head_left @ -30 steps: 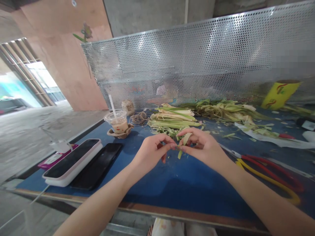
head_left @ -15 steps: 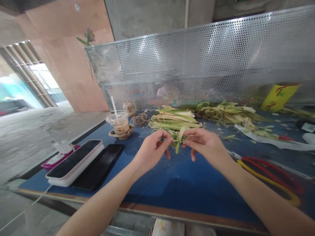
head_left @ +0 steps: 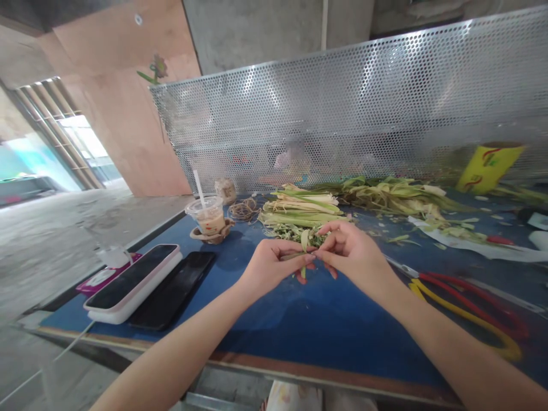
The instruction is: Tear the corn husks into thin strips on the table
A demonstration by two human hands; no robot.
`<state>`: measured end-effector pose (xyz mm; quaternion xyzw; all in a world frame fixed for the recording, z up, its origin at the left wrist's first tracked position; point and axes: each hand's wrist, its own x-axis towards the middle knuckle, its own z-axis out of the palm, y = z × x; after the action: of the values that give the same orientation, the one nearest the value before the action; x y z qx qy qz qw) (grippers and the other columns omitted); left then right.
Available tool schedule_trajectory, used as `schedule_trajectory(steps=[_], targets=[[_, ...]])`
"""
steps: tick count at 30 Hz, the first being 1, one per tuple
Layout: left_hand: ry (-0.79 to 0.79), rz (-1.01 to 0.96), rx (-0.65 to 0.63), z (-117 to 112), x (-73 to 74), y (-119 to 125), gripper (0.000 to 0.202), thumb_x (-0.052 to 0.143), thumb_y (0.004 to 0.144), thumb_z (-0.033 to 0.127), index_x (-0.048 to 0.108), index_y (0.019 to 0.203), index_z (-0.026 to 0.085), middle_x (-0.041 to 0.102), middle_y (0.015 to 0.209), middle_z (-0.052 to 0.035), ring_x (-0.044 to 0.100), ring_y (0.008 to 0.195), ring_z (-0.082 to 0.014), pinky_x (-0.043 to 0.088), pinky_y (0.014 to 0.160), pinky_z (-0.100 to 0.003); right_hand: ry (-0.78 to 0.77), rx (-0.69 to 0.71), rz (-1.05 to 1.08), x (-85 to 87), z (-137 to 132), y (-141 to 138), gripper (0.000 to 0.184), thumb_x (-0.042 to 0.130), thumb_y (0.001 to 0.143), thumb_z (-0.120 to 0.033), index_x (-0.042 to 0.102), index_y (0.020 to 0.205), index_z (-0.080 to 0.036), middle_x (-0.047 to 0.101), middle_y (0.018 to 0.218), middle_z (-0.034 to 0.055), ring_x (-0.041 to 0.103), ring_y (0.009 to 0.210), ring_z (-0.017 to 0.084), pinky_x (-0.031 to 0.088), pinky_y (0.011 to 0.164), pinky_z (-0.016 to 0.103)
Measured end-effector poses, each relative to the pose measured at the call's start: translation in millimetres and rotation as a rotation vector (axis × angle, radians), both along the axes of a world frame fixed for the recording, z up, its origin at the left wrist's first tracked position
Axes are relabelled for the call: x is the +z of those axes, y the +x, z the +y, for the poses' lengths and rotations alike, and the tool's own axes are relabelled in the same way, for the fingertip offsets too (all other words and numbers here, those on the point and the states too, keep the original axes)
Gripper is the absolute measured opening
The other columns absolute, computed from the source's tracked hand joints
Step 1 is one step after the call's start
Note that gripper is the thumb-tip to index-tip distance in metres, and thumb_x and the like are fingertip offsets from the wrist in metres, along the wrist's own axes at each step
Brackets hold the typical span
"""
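Observation:
Both hands meet over the blue table, working on one small green leaf strip [head_left: 304, 240]. My left hand [head_left: 276, 260] pinches it between thumb and fingers. Fingertips of my right hand [head_left: 346, 246] are closed on the same strip, touching or nearly touching the left thumb. The strip's upper end stands up between the hands and its lower end hangs beneath them; the middle is hidden by fingers. Just behind lie small cut green pieces [head_left: 285, 232] and a stack of long pale-green leaf strips [head_left: 299, 206].
Scissors [head_left: 462, 302] with red and yellow handles lie right, beside my forearm. A leaf heap [head_left: 394, 197] and yellow box [head_left: 490, 168] are behind. Left are a drink cup [head_left: 209, 217], twine [head_left: 243, 210], a black phone [head_left: 173, 291] and a pink-edged phone [head_left: 132, 279]. A perforated metal screen [head_left: 265, 125] stands behind.
My hands have come closer together, with fingertips now meeting at the leaf strip. The right hand has shifted slightly left. The strip has tilted and shows less between the fingers.

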<state>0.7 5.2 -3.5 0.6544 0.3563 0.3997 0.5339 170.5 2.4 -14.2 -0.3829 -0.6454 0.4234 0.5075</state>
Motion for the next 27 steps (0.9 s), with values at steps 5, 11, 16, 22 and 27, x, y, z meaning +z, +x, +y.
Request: schedule_trajectory(steps=[5, 11, 16, 22, 27], targets=[[-0.007, 0.007, 0.011, -1.2, -0.9, -1.4, 0.018, 0.066, 0.067, 0.026, 0.066, 0.078, 0.011, 0.066, 0.06, -0.0012, 0.056, 0.04, -0.0083, 0.05, 0.045, -0.022, -0.029, 0.069, -0.02, 10.0, -1.7, 5.3, 0.03, 0.065, 0.068, -0.026, 0.041, 0.086, -0.021, 0.054, 0.054, -0.009, 0.05, 0.037, 0.008, 0.04, 0.04, 0.022], [-0.024, 0.015, 0.012, -1.5, 1.5, -1.5, 0.016, 0.068, 0.065, 0.025, 0.067, 0.072, 0.011, 0.067, 0.057, -0.0034, 0.061, 0.045, -0.0117, 0.043, 0.04, -0.017, -0.009, 0.094, -0.051, 13.0, -1.6, 10.8, 0.029, 0.066, 0.069, -0.023, 0.038, 0.08, -0.022, 0.051, 0.051, -0.01, 0.051, 0.036, 0.008, 0.04, 0.04, 0.021], [-0.116, 0.005, 0.014, 4.3, 1.3, -3.8, 0.024, 0.066, 0.068, 0.033, 0.068, 0.079, 0.012, 0.07, 0.07, -0.0079, 0.066, 0.064, -0.0172, 0.04, 0.036, -0.015, 0.202, -0.055, -0.209, 8.4, 2.6, 14.0, 0.022, 0.06, 0.074, -0.025, 0.045, 0.09, -0.023, 0.057, 0.069, -0.0021, 0.058, 0.055, 0.013, 0.049, 0.053, 0.028], [-0.302, -0.147, 0.007, 4.8, 2.9, -4.9, 0.028, 0.069, 0.065, 0.034, 0.066, 0.081, 0.01, 0.067, 0.067, -0.0059, 0.064, 0.064, -0.0149, 0.053, 0.053, -0.024, 0.967, -0.299, -0.741, 8.2, -6.5, 9.6, 0.018, 0.056, 0.079, -0.019, 0.063, 0.093, -0.027, 0.051, 0.111, 0.0073, 0.044, 0.104, 0.023, 0.038, 0.088, 0.042], [-0.343, -0.202, 0.019, 3.6, 4.5, -5.3, 0.025, 0.071, 0.064, 0.032, 0.065, 0.071, 0.009, 0.06, 0.056, -0.001, 0.059, 0.054, -0.0097, 0.055, 0.054, -0.025, 1.105, -0.316, -0.839, 7.9, -12.0, 7.1, 0.015, 0.056, 0.079, -0.019, 0.066, 0.085, -0.028, 0.057, 0.1, 0.0048, 0.045, 0.095, 0.019, 0.039, 0.085, 0.036]])
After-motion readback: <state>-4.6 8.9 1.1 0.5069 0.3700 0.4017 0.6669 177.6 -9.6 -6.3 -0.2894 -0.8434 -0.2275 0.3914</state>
